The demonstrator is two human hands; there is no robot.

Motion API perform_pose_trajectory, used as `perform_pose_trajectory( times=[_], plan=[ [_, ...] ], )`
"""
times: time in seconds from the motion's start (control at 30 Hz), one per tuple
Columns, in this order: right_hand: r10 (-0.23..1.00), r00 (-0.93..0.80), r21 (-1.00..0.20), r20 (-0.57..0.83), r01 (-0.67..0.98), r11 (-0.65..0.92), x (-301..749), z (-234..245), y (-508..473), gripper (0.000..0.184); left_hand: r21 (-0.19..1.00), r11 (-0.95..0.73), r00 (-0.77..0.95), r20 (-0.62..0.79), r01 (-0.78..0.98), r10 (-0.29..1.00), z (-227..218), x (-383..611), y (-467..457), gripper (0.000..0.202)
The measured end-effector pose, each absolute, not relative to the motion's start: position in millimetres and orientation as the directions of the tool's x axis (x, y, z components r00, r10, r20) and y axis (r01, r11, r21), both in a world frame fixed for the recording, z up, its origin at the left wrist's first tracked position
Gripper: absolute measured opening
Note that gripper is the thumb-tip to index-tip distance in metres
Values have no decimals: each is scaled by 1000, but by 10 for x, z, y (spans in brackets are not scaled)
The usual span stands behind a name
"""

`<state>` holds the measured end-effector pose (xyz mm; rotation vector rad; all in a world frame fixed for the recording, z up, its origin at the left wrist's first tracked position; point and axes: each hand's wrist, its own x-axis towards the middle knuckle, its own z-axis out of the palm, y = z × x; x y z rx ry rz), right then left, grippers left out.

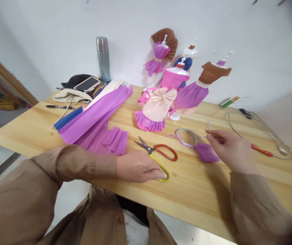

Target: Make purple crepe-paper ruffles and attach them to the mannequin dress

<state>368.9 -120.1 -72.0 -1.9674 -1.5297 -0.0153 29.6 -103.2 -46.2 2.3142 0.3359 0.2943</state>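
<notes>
My left hand [141, 166] is closed low over the table, its thumb across the yellow handle of the scissors [165, 170]. The scissors' other handle is red, and their blades stand slightly apart, pointing away to the left. My right hand [226, 148], slightly blurred, pinches a thin pale strip that looks like tape [209, 125]. Just left of its fingertips lies a roll of tape [186, 137], a purple strip at its side. A small purple paper piece [207, 152] rests below the roll. Pleated purple crepe paper [115, 140] lies beyond my left wrist.
Several small dress forms in paper dresses [158, 109] stand along the wall. Purple, blue and cream paper sheets [94, 114] lie left, near a phone [87, 83], a pen [60, 107] and a thermos [103, 59]. At right is a red-handled tool with a cable [262, 150].
</notes>
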Motion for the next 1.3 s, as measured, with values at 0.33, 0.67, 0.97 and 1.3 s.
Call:
perform_pose_trajectory(
  times=[0.33,0.67,0.97,1.3],
  plan=[
    [883,185,-716,432,665,212,2856,-269,-1073,24,695,-462,584,75,550,809,-350,120,-519,43],
    [672,281,-650,685,653,389,2423,631,-604,11,803,595,447,-525,-22,725,-534,239,-398,22],
    [808,202,-699,553,640,319,2064,-352,-894,14,742,642,474,-503,-192,723,-561,330,-291,26],
    [952,-149,-516,267,812,272,2036,-816,-765,38,732,624,419,-493,-273,762,-591,419,-286,27]
  ],
)
